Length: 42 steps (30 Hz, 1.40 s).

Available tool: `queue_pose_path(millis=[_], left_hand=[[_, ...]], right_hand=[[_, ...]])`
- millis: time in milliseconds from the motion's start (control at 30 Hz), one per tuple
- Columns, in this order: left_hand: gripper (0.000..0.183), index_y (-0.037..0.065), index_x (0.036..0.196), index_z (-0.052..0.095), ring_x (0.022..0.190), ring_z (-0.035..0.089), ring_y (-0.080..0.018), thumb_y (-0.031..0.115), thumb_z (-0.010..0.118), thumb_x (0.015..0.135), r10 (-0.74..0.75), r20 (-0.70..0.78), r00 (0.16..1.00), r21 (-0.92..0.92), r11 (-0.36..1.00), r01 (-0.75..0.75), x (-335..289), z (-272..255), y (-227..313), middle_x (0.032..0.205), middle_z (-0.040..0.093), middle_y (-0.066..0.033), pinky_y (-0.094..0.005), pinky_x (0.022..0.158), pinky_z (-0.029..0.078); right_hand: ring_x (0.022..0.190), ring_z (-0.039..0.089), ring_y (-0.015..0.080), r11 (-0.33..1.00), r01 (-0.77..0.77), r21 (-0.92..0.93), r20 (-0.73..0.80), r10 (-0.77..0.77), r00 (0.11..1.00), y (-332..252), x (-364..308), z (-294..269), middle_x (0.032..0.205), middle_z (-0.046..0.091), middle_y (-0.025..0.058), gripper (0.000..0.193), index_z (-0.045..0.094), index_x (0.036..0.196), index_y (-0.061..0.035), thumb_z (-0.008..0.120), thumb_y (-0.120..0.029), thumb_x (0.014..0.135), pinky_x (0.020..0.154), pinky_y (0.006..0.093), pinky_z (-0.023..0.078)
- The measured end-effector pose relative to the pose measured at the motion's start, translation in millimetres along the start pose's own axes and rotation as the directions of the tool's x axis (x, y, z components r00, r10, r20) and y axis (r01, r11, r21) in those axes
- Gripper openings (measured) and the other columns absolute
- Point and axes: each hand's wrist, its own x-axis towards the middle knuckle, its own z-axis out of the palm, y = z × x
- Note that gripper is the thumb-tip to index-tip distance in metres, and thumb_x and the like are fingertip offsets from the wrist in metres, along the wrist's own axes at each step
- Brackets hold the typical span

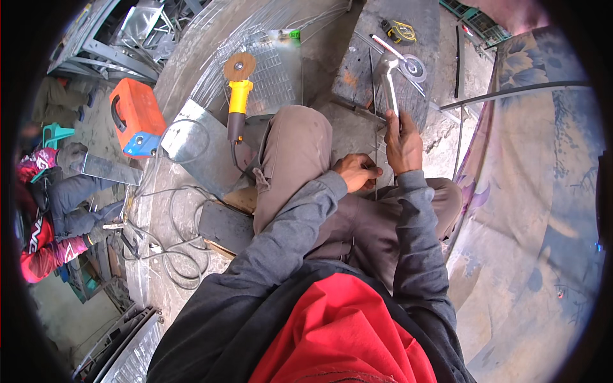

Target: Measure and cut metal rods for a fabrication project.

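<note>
My right hand (405,142) is wrapped round the handle of a silver hammer (391,89), whose head is over the dark wooden block (353,62). Closed in a pinch above my lap, my left hand (357,171) has its fingertips at a thin metal rod (375,131) that runs forward onto the block. The exact grip on the rod is partly hidden by the fingers. On the block, beyond the hammer, lie a pale cutting disc (416,69), a white and red marker (385,46) and a yellow and black tape measure (400,31).
A yellow angle grinder (239,96) with a brown disc stands beyond my knee, by wire mesh (271,76) and sheet metal (203,150). An orange case (136,113) and loose cable (185,255) are leftward. Another person (48,210) works at far left. Cloth (523,210) hangs rightward.
</note>
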Motion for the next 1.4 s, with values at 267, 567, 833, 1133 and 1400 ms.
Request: queue_pose_path(millis=[267,567,833,1133,1400], left_hand=[[0.033,-0.005,0.106,0.061,0.072,0.066,-0.0162,0.025,0.068,0.092,-0.004,-0.007,1.0,-0.01,1.0,0.004,-5,0,5,0.084,0.068,-0.0104,-0.0297,0.065,0.056],[0.033,-0.005,0.107,0.06,0.074,0.067,-0.0172,0.024,0.067,0.093,-0.018,-0.001,1.0,-0.012,1.0,0.018,-5,-1,5,0.086,0.068,-0.0115,-0.0302,0.067,0.056],[0.031,-0.004,0.106,0.06,0.074,0.066,-0.0173,0.025,0.066,0.093,-0.014,0.016,1.0,-0.054,0.998,0.015,-1,1,-1,0.086,0.067,-0.011,-0.0305,0.068,0.056],[0.033,-0.002,0.107,0.059,0.074,0.066,-0.0167,0.026,0.067,0.093,-0.021,0.031,0.999,-0.069,0.997,0.023,2,1,-6,0.087,0.067,-0.0105,-0.0299,0.067,0.057],[0.037,-0.002,0.108,0.058,0.076,0.066,-0.0169,0.029,0.069,0.092,-0.043,0.02,0.999,-0.058,0.997,0.045,-7,-3,1,0.088,0.067,-0.0098,-0.03,0.069,0.057]], right_hand=[[0.082,0.06,0.0512,0.997,-0.069,-0.034,0.103,0.073,0.992,-6,6,4,0.08,0.061,0.0311,0.04,0.06,0.105,-0.0028,0.048,-0.041,0.1,0.066,0.0506,0.047],[0.057,0.055,0.022,0.998,-0.05,0.042,0.113,0.045,0.993,3,10,10,0.064,0.056,0.0147,0.045,0.061,0.102,0.0015,0.051,-0.042,0.1,0.056,0.0368,0.044],[0.067,0.061,0.0382,0.996,0.088,-0.015,-0.048,-0.088,0.995,1,33,24,0.071,0.059,0.0232,0.046,0.061,0.096,0.0001,0.049,-0.044,0.099,0.064,0.0434,0.047],[0.082,0.061,0.0506,0.986,0.151,-0.065,-0.012,-0.152,0.988,-6,56,33,0.081,0.064,0.0284,0.041,0.061,0.098,-0.0032,0.049,-0.042,0.098,0.07,0.0525,0.048],[0.071,0.063,0.0441,0.995,0.06,0.078,0.012,-0.061,0.998,6,37,20,0.075,0.063,0.0245,0.04,0.06,0.094,-0.0021,0.051,-0.041,0.099,0.066,0.0461,0.048]])
